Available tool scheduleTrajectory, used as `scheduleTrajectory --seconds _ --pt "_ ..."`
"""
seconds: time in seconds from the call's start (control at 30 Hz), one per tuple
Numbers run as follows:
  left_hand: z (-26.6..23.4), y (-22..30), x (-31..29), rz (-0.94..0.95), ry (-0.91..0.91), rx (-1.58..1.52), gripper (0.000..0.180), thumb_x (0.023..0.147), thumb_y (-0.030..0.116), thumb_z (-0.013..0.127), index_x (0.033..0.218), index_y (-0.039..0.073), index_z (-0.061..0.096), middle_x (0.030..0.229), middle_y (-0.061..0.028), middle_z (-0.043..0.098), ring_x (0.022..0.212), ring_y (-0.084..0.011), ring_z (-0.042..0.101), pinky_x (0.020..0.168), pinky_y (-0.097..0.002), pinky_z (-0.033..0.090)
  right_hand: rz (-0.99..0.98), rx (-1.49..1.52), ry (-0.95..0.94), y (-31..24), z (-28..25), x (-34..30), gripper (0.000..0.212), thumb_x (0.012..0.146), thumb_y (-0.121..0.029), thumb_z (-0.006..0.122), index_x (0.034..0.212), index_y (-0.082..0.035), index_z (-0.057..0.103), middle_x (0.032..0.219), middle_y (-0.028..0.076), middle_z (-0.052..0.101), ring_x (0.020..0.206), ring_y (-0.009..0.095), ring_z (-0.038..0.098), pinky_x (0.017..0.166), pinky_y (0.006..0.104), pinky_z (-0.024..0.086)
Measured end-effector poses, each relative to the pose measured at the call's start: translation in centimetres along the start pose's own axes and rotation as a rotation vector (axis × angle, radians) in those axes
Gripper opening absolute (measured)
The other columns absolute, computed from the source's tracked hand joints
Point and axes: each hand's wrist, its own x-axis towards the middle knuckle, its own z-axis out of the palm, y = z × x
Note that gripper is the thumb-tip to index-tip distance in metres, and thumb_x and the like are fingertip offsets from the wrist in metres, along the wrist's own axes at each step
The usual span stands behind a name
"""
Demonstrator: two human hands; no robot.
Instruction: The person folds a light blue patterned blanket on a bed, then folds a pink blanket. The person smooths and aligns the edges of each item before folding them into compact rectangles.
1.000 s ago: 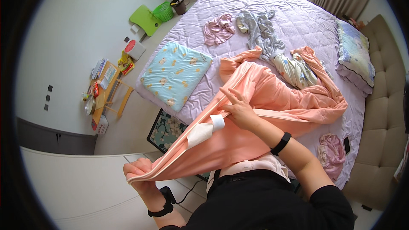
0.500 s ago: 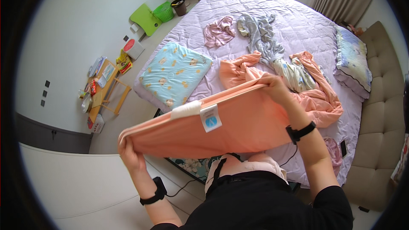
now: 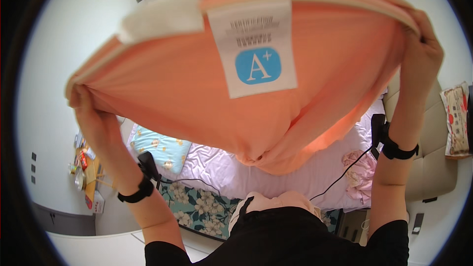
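Stretched wide in the air is a peach cloth (image 3: 187, 88) with a seamed upper edge, raised high in front of me. A white label with a blue printed square (image 3: 258, 66) hangs from that edge, and a white strip (image 3: 162, 15) lies beside it. My left hand (image 3: 91, 106) is closed on the cloth's left corner. At the right corner my right hand (image 3: 423, 47) grips the same edge. The lower cloth sags toward the bed; whether it is a garment or a cover I cannot make out. Most of the bed is hidden behind it.
Below is a bed with a lilac quilted cover (image 3: 212, 167). A light blue patterned pillow (image 3: 160, 148) lies at its left, crumpled pink clothing (image 3: 359, 172) at its right. A small wooden table (image 3: 92, 177) stands at far left. Black bands with cables (image 3: 394, 143) circle both wrists.
Both hands have risen and spread farther apart, lifting the peach cloth up off the bed and opening it out. My view has tilted up.
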Motion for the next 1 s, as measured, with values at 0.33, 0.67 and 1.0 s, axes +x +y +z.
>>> scheduleTrajectory --seconds 0.33,0.67,1.0 --pt "-1.7 -4.4 -0.2 -0.271 -0.153 -0.032 0.041 0.098 0.029 0.062 0.126 0.001 0.055 0.125 -0.0093 0.06 0.117 -0.02 0.057 0.104 -0.0367 0.044 0.168 0.132 -0.672 3.6 -3.0 -4.3 0.011 0.081 -0.005 0.072 0.08 0.004 0.065 0.076 -0.002 0.06 0.071 0.007 0.05 0.067 0.0238 0.044" --pt "-12.0 -11.6 -12.8 -0.741 -0.016 -0.107 0.025 0.1 0.017 0.055 0.122 0.005 0.058 0.121 -0.0089 0.063 0.114 -0.021 0.06 0.1 -0.0378 0.048 0.864 0.472 -1.038 8.4 -2.9 -21.1 0.03 0.08 -0.009 0.076 0.108 -0.001 0.071 0.091 0.001 0.069 0.083 0.006 0.061 0.076 0.022 0.049" --pt "-12.7 -12.9 -15.6 -0.828 0.105 -0.074 0.016 0.094 0.012 0.05 0.106 0.009 0.059 0.089 -0.0015 0.058 0.086 -0.0126 0.058 0.086 -0.0305 0.05 0.85 0.467 -0.854 4.2 -1.0 -26.3 0.011 0.082 -0.003 0.071 0.093 0.0 0.073 0.082 0.005 0.07 0.078 0.009 0.062 0.07 0.025 0.05"
